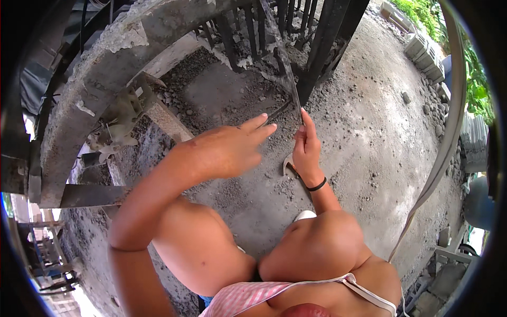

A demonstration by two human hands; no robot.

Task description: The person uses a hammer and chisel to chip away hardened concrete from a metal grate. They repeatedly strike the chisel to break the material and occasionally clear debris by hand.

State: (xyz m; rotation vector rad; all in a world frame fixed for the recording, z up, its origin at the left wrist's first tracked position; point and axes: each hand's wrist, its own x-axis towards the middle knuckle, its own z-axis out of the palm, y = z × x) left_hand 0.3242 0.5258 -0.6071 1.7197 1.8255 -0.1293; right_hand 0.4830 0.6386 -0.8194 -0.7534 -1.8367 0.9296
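Note:
My right hand [307,148], with a black band at the wrist, is closed around the lower end of a long thin grey metal strip [285,58]. The strip rises from my fingers past a dark upright post. My left hand [235,150] hovers to the left of it, fingers stretched out and slightly blurred. Just beyond those fingertips is a short dark curved piece [278,110]; I cannot tell whether it touches them. A claw hammer [288,165] lies on the ground beside my right wrist, its handle partly hidden by my forearm.
Ahead stand dark metal bars [253,31] and a thick post [330,47]. A rough curved concrete beam [79,105] arches over the left side. Concrete blocks [425,57] and stones [435,113] line the right edge. Loose gravel covers the ground [364,142].

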